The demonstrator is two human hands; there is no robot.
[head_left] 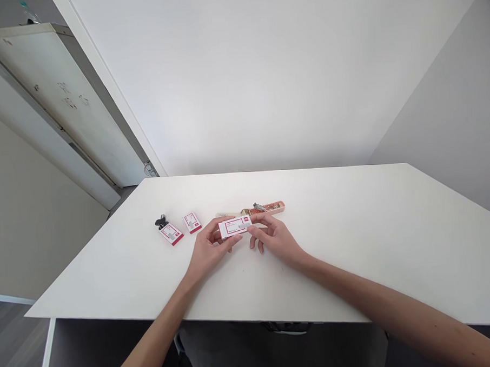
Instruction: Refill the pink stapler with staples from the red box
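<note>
A small white box with red print (234, 226) is held just above the white table (353, 243), near its middle. My left hand (209, 249) pinches the box's left end with thumb and fingers. My right hand (274, 237) grips its right end, fingers curled under it. Right behind the box lies a pink stapler (266, 208) with a metal top, lengthwise on the table.
Two more small white-and-red boxes (171, 233) (192, 222) lie to the left, with a black binder clip (161, 222) beside the far one. A white wall stands behind the table, and a door (63, 105) is at the far left.
</note>
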